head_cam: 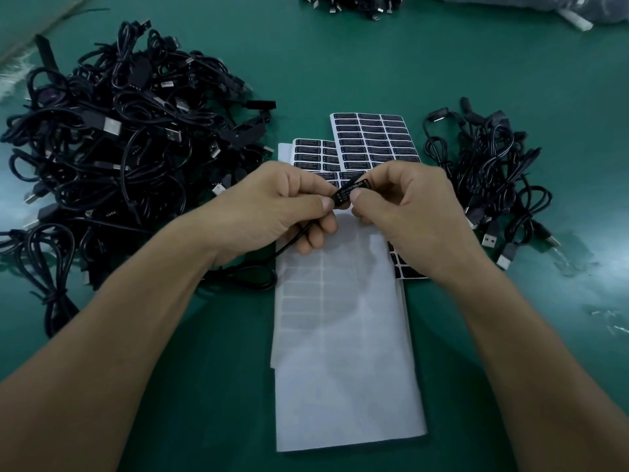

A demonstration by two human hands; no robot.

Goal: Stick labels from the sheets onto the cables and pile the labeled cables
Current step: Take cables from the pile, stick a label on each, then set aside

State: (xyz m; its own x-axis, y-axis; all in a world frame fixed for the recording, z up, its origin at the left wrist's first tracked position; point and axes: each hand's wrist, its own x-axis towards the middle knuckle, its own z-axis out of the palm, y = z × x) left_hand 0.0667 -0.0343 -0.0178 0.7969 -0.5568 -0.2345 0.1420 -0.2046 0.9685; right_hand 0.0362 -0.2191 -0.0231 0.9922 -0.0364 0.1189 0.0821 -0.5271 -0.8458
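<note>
Hanging above the label sheets [374, 141], the labelled controller [350, 191] of a black cable [293, 238] is pinched by the left hand [272, 212] and right hand [408, 206].

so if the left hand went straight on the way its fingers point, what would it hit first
Most likely the right hand, just across the small black labelled controller block both hands pinch. The left hand points rightward; depth is hard to judge from one view.

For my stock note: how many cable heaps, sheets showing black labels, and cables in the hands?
Cable heaps: 3, left heap, right heap, far heap
Sheets showing black labels: 2, left sheet, right sheet
Held cable, in left hand and right hand: 1
Total: 6
</note>
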